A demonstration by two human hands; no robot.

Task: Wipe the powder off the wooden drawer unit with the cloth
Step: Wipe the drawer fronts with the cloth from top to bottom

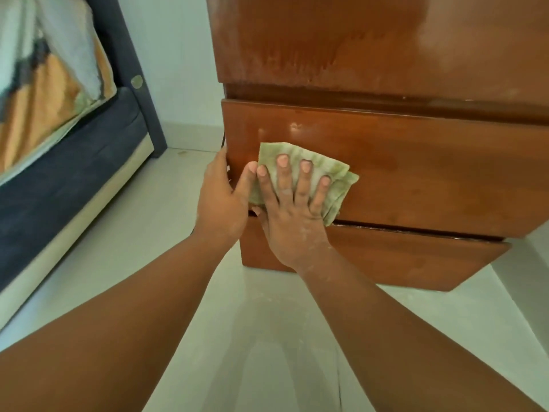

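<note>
The wooden drawer unit [416,173] fills the upper right, its top face hazed with pale powder [460,49]. A folded green cloth [335,179] lies flat against the left part of the upper drawer front. My right hand [292,215] presses on the cloth with fingers spread, powder dusting its back. My left hand [222,197] grips the left edge of that drawer front, thumb on the front face touching the cloth's edge. A second drawer front sits below, with a dark gap between the two.
A bed with a dark blue frame [74,185] and patterned bedding [44,84] stands at the left. Pale floor tiles [261,337] carry light powder traces below the unit. A white wall [178,69] lies between bed and unit.
</note>
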